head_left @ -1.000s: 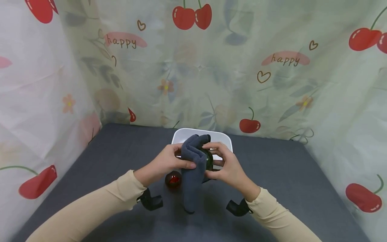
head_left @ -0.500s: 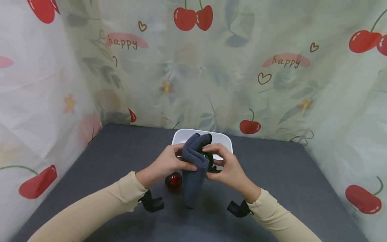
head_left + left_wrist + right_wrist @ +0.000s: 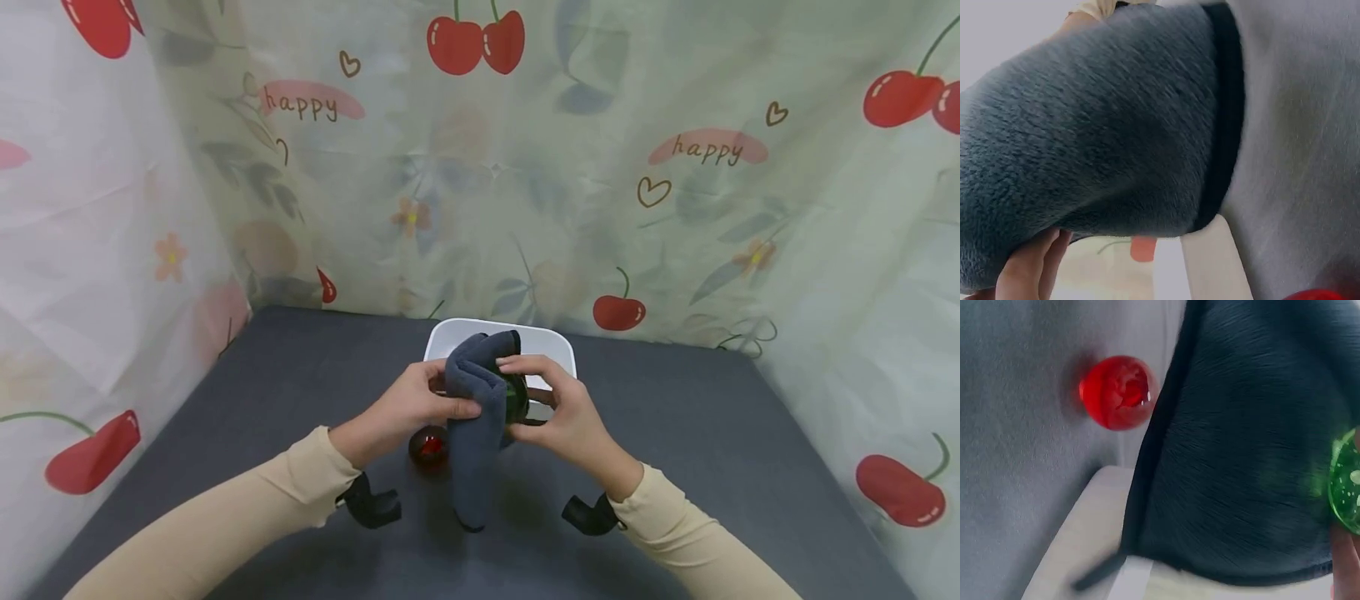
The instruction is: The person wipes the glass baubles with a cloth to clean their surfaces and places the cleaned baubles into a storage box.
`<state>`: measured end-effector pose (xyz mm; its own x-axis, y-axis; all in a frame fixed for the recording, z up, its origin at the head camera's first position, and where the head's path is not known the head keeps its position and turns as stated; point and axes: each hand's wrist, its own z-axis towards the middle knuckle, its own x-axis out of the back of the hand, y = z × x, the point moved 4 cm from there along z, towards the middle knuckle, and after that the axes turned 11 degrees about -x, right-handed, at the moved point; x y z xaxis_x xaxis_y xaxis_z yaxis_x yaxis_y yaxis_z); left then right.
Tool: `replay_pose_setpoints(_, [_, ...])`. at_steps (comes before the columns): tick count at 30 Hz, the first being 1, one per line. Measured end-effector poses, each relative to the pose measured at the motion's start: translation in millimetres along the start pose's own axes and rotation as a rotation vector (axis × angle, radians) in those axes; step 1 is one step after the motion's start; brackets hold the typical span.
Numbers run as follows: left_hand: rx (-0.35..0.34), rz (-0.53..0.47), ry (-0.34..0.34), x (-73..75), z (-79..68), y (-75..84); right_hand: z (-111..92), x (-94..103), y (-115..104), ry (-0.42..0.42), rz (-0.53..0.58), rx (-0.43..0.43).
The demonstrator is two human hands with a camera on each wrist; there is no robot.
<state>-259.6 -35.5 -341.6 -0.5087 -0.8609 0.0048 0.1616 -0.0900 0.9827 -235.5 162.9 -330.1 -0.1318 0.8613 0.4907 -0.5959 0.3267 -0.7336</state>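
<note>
Between the two hands, the cloth (image 3: 474,454) and the green ball (image 3: 516,398) meet above the tabletop (image 3: 330,358). Left hand (image 3: 411,408): thumb on the near face, the other fingers mostly concealed; the grip pinches the folded cloth, whose free length hangs below. Contact between its lower end and the tabletop cannot be confirmed. Right hand (image 3: 561,408): fingers curled round the green ball, thumb low, one fingertip at the upper edge. The ball's left side is hidden by the cloth.

Status, by judgement: work on the green ball appears under way and incomplete, as the ball is held against the cloth and not set down. The red ball (image 3: 429,447) lies on the tabletop just left of the cloth, touched by neither hand; whether it has been treated cannot be determined. Beyond the hands stands the white tray (image 3: 553,342); its contents are largely obscured. A cherry-print curtain (image 3: 480,208) forms the backdrop.
</note>
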Motion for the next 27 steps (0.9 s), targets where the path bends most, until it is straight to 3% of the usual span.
replay_pose_setpoints(2, [-0.002, -0.003, 0.005, 0.3, -0.7, 0.4, 0.8, -1.8, -0.2, 0.002, -0.009, -0.002])
replay_pose_setpoints(8, [-0.058, 0.016, 0.069, 4.5, -1.6, 5.2, 4.1, 2.8, -6.5, 0.082, -0.203, 0.048])
replay_pose_setpoints(14, [-0.074, 0.028, 0.001, -0.8, -0.7, 5.3, 5.0, -1.5, -5.9, 0.034, -0.119, -0.042])
replay_pose_setpoints(20, [-0.11, 0.062, 0.078, 1.9, 0.1, 7.1, 4.1, -4.1, -6.3, 0.031, -0.165, -0.091])
replay_pose_setpoints(23, [-0.089, 0.052, 0.075, 3.2, -0.3, 7.0, 4.3, -2.4, -7.4, 0.051, -0.223, -0.047])
replay_pose_setpoints(27, [-0.027, 0.021, 0.012, 0.6, -1.3, 3.2, 4.9, -1.7, -5.6, 0.06, -0.265, -0.013])
